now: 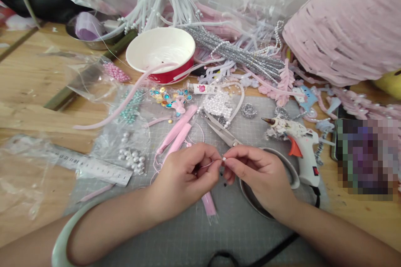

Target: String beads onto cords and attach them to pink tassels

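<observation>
Pinching hands: the left hand (188, 173) closes its thumb and fingers on a thin pink cord (216, 162); the right hand (265, 175) grasps 1 small white bead (224, 159) between its fingertips.
Bead and cord: they meet between the 2 hands, just on the near side of the scissors (224, 131).
Bangle: a pale green bangle (67, 233) circles the left forearm.
Scissors: they lie on the grey mat (163, 233), blades pointing away and leftward, handles partly hidden by the right hand.
Tassels: pink tassels (178, 129) lie left of the scissors.
Pearls: a heap of white pearls (219, 103) sits just beyond the scissors' blades, near a white lighter (200, 89).
Glue gun: the white glue gun (307, 144) with its orange trigger lies right of the scissors.
Silver beads: these (133, 158) lie left of the scissors, near the end of a ruler (94, 167).
Bowl: the white bowl (161, 50), red outside, stands beyond and left of the scissors.
Stems: glittery silver stems (238, 50) lie farther beyond the scissors.
Pink bundle: a large fuzzy bundle (341, 33) rests on the desk (347, 221), far right of the scissors.
</observation>
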Demonstrator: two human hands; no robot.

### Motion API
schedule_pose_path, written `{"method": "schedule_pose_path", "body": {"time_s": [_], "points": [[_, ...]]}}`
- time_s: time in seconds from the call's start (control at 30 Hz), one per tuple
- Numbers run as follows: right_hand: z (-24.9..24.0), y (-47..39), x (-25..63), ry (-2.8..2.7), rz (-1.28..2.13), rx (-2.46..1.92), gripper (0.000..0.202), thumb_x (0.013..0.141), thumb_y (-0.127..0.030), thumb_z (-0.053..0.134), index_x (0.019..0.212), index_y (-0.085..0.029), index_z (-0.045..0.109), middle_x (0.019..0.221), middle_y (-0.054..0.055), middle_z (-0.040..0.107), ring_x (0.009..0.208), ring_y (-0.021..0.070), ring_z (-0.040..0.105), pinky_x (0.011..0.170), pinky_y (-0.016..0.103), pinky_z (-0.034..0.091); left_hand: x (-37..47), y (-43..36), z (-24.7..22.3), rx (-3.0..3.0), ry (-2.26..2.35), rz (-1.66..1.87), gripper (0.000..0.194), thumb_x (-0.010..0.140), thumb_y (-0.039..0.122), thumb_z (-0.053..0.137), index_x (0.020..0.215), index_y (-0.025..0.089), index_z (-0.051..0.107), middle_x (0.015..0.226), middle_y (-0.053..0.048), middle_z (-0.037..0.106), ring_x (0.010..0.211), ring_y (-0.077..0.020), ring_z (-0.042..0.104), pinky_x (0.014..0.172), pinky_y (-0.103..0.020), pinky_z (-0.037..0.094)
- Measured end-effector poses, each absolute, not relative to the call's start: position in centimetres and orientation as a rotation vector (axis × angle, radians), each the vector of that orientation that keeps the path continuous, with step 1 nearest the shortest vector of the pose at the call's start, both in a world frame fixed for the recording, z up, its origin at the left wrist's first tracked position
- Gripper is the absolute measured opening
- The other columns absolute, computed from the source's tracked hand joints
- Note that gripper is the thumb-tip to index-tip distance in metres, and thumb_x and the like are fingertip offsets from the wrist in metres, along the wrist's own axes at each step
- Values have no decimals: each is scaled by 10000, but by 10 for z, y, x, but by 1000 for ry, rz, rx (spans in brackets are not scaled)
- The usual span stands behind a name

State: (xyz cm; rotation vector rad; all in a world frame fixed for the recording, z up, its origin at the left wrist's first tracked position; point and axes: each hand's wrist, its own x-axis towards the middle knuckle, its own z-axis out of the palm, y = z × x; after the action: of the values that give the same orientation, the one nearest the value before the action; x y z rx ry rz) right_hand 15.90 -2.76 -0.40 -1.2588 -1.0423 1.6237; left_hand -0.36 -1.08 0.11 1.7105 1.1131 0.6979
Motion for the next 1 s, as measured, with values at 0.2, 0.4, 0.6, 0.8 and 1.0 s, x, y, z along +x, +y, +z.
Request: {"method": "schedule_pose_path", "body": {"time_s": [0.2,0.4,0.6,0.8,1.0], "points": [[-5,-28,157,-1017,1606,-1254,49,734,-214,650,750,-169,661,561,-24,622,498,84,578,497,197,497,-4,-11,-1,1688,1083,734,146,823,192,475,738,148,585,548,36,538,472,-53,441,438,-144,342],[-6,-28,158,-1051,1577,-1218,49,750,-184,621,776,-176,662,583,-22,618,514,82,581,511,197,501,-3,-12,-1,1638,1089,735,135,823,185,484,747,147,589,556,30,549,487,-61,462,448,-155,354],[-6,-29,159,-1133,1519,-1239,63,763,-216,610,776,-176,656,611,-11,622,534,94,589,516,209,501,-4,-11,-2,1659,1092,742,136,824,181,481,741,153,585,547,39,532,482,-56,450,452,-155,343],[-5,-30,159,-1330,1325,-1310,78,784,-190,572,745,-180,638,633,-7,612,552,94,575,518,200,480,-6,-12,-5,1723,1107,731,118,827,198,486,769,160,582,535,54,485,482,-57,429,459,-154,340],[-3,-31,160,-1553,1083,-1363,67,758,-148,583,710,-188,607,642,-9,603,569,93,545,523,197,444,-4,-12,-6,1723,1104,732,102,826,188,483,775,162,567,537,58,463,487,-57,418,460,-150,338]]}}
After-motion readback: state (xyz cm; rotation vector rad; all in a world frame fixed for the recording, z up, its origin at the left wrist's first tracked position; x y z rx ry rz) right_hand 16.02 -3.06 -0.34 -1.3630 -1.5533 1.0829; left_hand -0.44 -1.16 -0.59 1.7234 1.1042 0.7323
